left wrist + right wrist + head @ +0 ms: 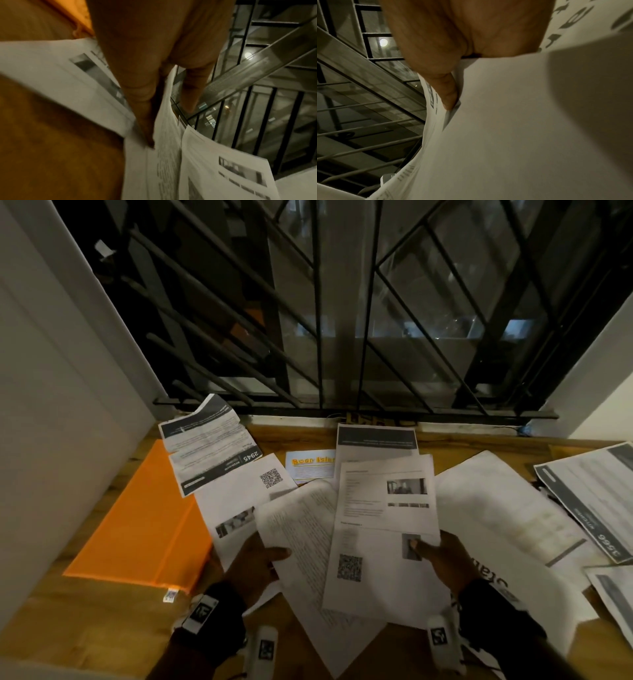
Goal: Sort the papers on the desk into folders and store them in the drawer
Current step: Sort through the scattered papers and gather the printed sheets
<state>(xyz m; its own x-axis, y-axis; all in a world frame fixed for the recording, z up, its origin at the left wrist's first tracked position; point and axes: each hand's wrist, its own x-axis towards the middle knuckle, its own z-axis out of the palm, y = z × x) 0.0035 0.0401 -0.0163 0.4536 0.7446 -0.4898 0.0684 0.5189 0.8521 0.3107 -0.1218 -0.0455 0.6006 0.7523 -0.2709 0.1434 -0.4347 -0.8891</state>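
My left hand [263, 556] pinches the left edge of a text-filled sheet [301, 546], thumb on top; the left wrist view shows that sheet [164, 155] running up between my fingers. My right hand [442, 556] pinches the right edge of a printed sheet with photos and a QR code [380, 529], lifted off the desk; its thumb [447, 92] presses the sheet [505, 128] in the right wrist view. An orange folder [144, 515] lies flat on the wooden desk [85, 621] at the left. More papers are scattered around both hands.
A folded leaflet marked 2945 [209, 446] lies beside the folder. A small yellow-lettered card [310, 465] and a dark-headed sheet [376, 443] lie at the back. More forms [592, 494] sit at the right. A barred window [342, 302] stands behind, a white wall [51, 371] at the left.
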